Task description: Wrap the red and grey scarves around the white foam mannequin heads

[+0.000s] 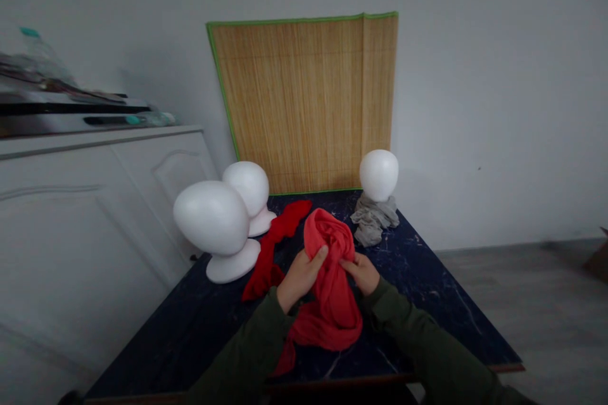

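"Where is the coral-red fabric scarf [332, 323]?"

"Before the green-edged bamboo mat [304, 101], pinched by the left hand [301, 273] and right hand [365, 273], both nearly closed, some fingertips hidden in folds."

"What surrounds it?"

"Near the mat's lower left, a white egg-shaped form [211, 218] partly hides a matching form [247, 185]; near its lower right, crumpled grey cloth [373, 221] obscures a third form's [379, 174] lower part."

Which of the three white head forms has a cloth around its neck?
The right one; grey cloth surrounds its neck. The two left forms have bare necks.
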{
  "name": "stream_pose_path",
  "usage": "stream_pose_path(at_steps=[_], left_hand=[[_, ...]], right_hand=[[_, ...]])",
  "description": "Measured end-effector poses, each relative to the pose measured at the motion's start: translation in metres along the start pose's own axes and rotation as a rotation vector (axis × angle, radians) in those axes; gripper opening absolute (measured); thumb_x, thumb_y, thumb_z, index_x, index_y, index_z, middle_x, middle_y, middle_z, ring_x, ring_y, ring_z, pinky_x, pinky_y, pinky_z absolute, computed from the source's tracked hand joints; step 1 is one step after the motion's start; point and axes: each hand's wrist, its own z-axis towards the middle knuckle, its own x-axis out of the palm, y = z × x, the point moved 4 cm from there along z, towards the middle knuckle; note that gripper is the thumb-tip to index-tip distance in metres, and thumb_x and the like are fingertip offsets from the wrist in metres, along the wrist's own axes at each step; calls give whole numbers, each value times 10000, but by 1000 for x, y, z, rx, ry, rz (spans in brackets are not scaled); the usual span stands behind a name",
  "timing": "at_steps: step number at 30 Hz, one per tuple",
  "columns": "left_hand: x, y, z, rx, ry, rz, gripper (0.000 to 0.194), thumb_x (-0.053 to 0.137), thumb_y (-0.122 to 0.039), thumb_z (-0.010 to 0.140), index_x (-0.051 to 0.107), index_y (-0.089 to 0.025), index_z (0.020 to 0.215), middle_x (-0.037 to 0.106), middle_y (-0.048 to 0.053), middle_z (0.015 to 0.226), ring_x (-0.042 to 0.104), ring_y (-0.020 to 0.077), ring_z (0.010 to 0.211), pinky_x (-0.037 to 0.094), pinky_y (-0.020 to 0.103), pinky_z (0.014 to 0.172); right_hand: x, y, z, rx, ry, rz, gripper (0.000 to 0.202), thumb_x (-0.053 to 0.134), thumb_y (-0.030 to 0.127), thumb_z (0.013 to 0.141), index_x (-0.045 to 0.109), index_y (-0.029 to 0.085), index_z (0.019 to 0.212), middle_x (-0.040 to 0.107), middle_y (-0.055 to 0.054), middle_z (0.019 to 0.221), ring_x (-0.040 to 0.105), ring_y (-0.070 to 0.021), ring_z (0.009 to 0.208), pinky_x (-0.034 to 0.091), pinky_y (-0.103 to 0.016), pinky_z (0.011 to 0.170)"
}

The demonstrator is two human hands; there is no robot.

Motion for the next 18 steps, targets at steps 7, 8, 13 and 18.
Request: stream_pose_path(at_steps=[7,8,13,18], left_hand=[[-53,-21,7,-85,-147,-671,180,602,-225,689,593,-130,842,603,-17,604,573,96,535,483,193,525],[-60,-24,7,-113,-125,-708,118,599,-192,679,584,-137,783,528,-54,499,495,57,419,422,143,419],[-84,-46,6,-142,10,-726,96,590,-145,687,566,-160,779,357,-98,395,296,12,284,228,88,274],[-88,-73,13,6,32,-620,286,650,-115,645,567,-155,916,531,-56,510,465,44,382,380,116,354]], right_hand=[[-25,70,12,13,-239,267,254,409,349,785,605,188,781,618,-6,640,552,-148,574,469,-290,635],[-29,79,14,62,-213,269,319,335,344,820,586,185,705,563,6,543,483,-119,458,446,-258,540],[-47,122,23,194,-52,265,486,148,278,884,417,185,490,297,64,387,140,-42,286,191,-166,337],[-32,155,26,63,121,229,347,413,390,811,481,167,554,419,42,446,303,-50,322,247,-171,327]])
